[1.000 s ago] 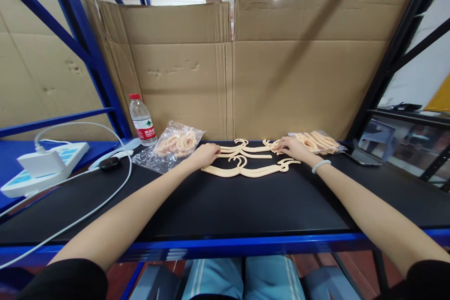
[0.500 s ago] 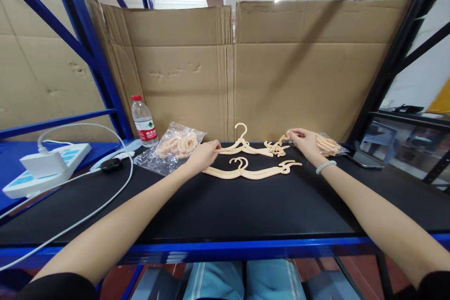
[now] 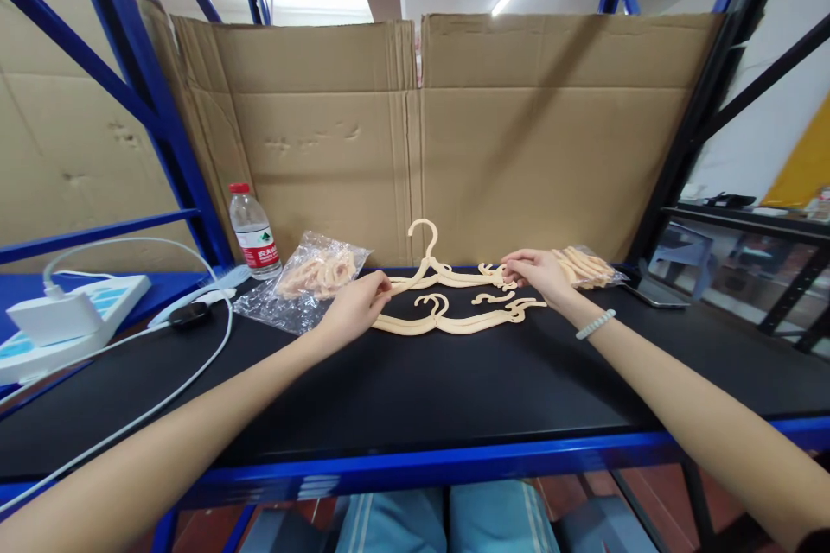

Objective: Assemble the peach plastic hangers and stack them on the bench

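A cream plastic hanger [image 3: 433,270] is lifted off the black shelf top, hook pointing up. My left hand [image 3: 354,308] pinches its left tip. My right hand [image 3: 537,272] pinches its right end. Below it, other cream hangers [image 3: 447,320] lie flat on the shelf, and a small loose cream piece [image 3: 491,298] lies beside them. A clear bag of cream parts [image 3: 311,274] sits just left of my left hand. Another bag of cream hangers [image 3: 584,266] lies right behind my right hand.
A water bottle [image 3: 252,229] stands at the back left. A white power strip [image 3: 48,320] with a white cable [image 3: 162,393] and a black device [image 3: 188,314] lie at left. Cardboard sheets [image 3: 519,130] wall the back. A phone [image 3: 652,294] lies at right. Blue rack posts frame both sides.
One hanger that lay flat has been raised off the shelf by both hands and now stands with its hook up. Both hands drew slightly nearer to me.
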### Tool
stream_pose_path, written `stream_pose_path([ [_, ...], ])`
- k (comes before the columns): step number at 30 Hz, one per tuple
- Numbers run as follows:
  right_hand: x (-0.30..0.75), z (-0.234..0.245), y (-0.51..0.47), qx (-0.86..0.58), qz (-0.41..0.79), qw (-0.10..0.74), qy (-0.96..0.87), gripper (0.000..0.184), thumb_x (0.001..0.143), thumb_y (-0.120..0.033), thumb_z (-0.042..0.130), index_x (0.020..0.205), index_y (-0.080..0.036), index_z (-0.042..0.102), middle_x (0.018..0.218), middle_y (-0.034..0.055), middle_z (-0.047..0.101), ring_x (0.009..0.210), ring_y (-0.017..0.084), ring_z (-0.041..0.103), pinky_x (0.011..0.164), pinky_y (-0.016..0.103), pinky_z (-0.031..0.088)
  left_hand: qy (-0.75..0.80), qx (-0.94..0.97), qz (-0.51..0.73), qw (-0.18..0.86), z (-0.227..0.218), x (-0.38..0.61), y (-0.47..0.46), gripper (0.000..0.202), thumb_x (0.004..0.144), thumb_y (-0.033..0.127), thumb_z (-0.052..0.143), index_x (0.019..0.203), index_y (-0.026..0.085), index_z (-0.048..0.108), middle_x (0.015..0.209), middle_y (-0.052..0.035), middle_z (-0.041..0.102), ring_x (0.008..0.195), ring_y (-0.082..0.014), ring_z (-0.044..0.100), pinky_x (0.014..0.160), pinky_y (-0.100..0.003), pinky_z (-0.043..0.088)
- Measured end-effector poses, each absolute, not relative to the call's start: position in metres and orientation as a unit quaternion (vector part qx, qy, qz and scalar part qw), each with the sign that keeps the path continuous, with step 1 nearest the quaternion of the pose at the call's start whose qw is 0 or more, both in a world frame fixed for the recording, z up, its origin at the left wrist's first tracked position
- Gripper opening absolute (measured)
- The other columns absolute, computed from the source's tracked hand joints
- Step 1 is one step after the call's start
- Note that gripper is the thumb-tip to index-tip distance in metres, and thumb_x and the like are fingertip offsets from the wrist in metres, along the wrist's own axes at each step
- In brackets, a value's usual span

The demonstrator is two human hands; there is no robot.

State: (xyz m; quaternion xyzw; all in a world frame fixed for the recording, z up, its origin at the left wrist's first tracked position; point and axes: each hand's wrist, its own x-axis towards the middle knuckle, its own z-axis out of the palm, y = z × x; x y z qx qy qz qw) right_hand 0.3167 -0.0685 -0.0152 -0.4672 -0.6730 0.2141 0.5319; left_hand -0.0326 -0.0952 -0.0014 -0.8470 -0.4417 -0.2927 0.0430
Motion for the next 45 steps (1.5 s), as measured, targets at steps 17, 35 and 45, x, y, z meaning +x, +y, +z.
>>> stream_pose_path([
  [17,0.293,-0.025,-0.065,-0.437,0.048,0.377,-0.815,0.01,0.079,-0.028,0.064,0.075,-0.02,0.06,0.079,0.0046,0.065,0.081,0.022,0.06,0.078,0.037,0.046,-0.459,-0.839,-0.291,0.015,-0.008,-0.035,-0.104,0.021,0.081,0.01,0.05,0.096,0.02,0.061,0.092,-0.004,0.069,0.083,-0.0193,0.065,0.073,-0.028,0.048],
  [35,0.308,0.001,-0.099,-0.277,0.525,0.496,-0.634,0.036,0.072,-0.035,0.076,0.103,-0.017,0.067,0.107,0.0112,0.071,0.105,0.022,0.064,0.09,0.032,0.05,-0.468,-0.827,-0.311,0.018,-0.004,-0.038,-0.105,0.015,0.078,0.009,0.051,0.087,0.019,0.058,0.087,-0.0033,0.067,0.082,-0.0199,0.063,0.071,-0.028,0.045],
  [45,0.276,-0.015,-0.104,-0.262,0.471,0.641,-0.547,0.025,0.063,-0.026,0.083,0.069,-0.02,0.059,0.063,-0.0054,0.059,0.059,0.007,0.054,0.058,0.019,0.045,-0.499,-0.823,-0.272,0.024,-0.004,-0.04,-0.105,0.015,0.075,0.01,0.051,0.085,0.019,0.056,0.087,-0.0046,0.067,0.083,-0.0225,0.062,0.07,-0.03,0.043],
])
